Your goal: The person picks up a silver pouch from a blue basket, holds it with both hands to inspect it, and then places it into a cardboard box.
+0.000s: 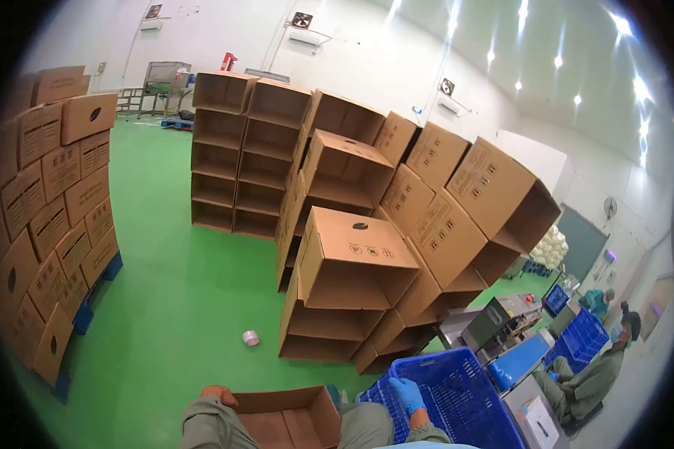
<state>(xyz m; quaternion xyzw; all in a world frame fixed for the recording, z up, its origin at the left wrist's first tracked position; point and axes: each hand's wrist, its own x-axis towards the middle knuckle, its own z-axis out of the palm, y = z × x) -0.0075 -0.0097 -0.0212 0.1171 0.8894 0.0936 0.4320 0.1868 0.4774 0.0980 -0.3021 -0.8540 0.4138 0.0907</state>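
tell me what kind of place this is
Most likely a packing floor in a factory or warehouse: stacks of open cardboard boxes on a green floor, blue plastic crates, and seated workers in work clothes at a line on the right.

An open carton [288, 416] lies before the person, a crate [457, 400] to its right, stacked cartons [352, 277] behind both, and what seems a tape roll [251, 338] on the floor [172, 299] between.

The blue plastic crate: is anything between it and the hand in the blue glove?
No. The right hand in the blue glove already rests on the rim of the blue plastic crate; nothing visible lies between them.
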